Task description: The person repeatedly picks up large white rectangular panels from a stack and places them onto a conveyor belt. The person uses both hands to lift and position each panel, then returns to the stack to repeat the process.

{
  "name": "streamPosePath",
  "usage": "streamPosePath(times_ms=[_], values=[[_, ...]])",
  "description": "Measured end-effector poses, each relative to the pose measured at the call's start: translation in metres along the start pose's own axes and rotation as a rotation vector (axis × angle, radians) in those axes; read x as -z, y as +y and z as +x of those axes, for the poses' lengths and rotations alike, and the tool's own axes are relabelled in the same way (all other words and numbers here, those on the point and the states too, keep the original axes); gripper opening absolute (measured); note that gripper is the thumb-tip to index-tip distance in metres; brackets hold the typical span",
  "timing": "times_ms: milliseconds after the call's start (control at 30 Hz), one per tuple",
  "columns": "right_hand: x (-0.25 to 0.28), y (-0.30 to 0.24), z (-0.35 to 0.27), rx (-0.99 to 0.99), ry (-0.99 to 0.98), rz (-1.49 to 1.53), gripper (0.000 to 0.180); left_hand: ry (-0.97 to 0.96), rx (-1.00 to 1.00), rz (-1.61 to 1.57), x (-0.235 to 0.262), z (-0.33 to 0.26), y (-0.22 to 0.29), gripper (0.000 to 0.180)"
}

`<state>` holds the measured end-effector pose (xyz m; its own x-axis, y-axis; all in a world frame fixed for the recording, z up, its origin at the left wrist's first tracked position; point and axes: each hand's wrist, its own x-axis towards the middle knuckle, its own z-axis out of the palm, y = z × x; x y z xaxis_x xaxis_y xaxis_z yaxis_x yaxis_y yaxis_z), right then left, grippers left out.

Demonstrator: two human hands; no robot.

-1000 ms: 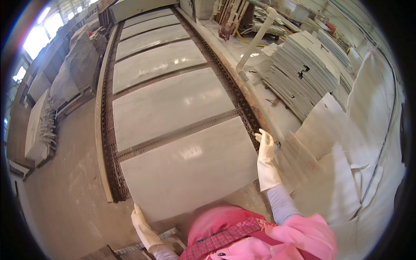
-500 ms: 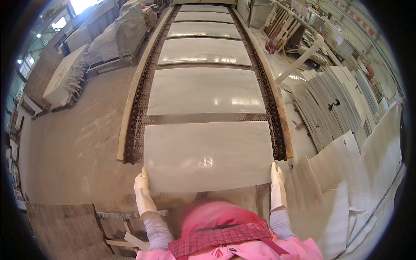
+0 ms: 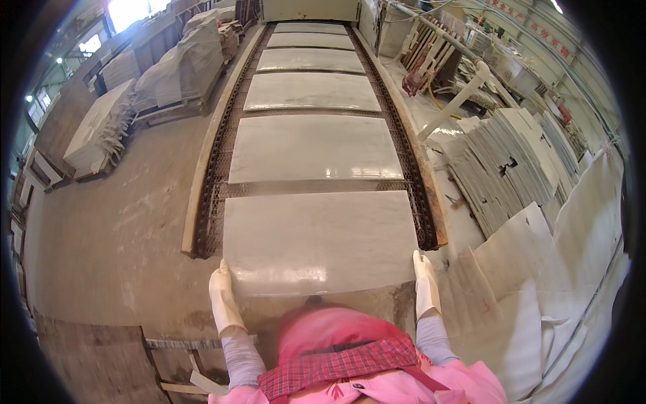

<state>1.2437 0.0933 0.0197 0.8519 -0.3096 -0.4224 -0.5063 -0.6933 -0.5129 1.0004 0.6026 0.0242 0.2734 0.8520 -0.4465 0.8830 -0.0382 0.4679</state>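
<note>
A pale grey, glossy stone slab [image 3: 319,236] lies partly on the near end of a chain-mesh conveyor [image 3: 214,219], its near part jutting past the end toward me. My left hand [image 3: 221,289], in a cream rubber glove, grips the slab's left edge by the near corner. At the right edge my right hand [image 3: 425,279], gloved alike, holds the opposite side. Both thumbs show along the edges, while the other fingers are hidden beneath or beside the slab. Just beyond, a second slab [image 3: 315,149] rests on the mesh, with several more behind it.
Long side rails [image 3: 431,195] flank the conveyor, which runs to a pale machine housing [image 3: 311,11]. Stacked slabs [image 3: 505,161] and translucent sheeting [image 3: 585,229] stand at right. Wrapped pallets [image 3: 178,71] line the far left. A brown board [image 3: 94,360] and wooden slats sit at near left.
My view has tilted up slightly, bringing the far housing more into sight. The right hand appears slightly further left. Both hands keep their grip on the near slab.
</note>
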Motion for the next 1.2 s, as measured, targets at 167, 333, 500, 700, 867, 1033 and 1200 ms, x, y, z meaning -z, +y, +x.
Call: streamPosePath(times_ms=[167,333,500,700,867,1033,1200], values=[[-0.007,0.009,0.005,0.020,-0.016,-0.010,0.063,-0.007,-0.012,0.060,0.001,0.002,0.003,0.067],[-0.010,0.013,0.005,0.023,-0.003,0.015,0.063,-0.006,-0.021,0.090,0.004,-0.005,0.009,0.068],[-0.010,0.012,0.008,0.056,-0.021,-0.015,0.063,0.021,-0.005,0.104,0.004,-0.005,0.010,0.071],[-0.009,0.004,0.001,0.068,-0.015,0.017,0.062,0.026,0.001,0.129,0.002,-0.004,0.011,0.069],[0.000,-0.004,-0.007,0.103,-0.012,-0.027,0.062,0.013,-0.001,0.112,0.002,-0.007,0.009,0.069],[-0.003,-0.003,0.004,0.106,0.015,-0.101,0.063,0.026,-0.015,0.138,0.001,-0.005,0.010,0.068],[-0.007,0.005,0.012,0.089,-0.054,-0.041,0.069,-0.004,0.007,0.134,0.001,0.001,0.009,0.067]])
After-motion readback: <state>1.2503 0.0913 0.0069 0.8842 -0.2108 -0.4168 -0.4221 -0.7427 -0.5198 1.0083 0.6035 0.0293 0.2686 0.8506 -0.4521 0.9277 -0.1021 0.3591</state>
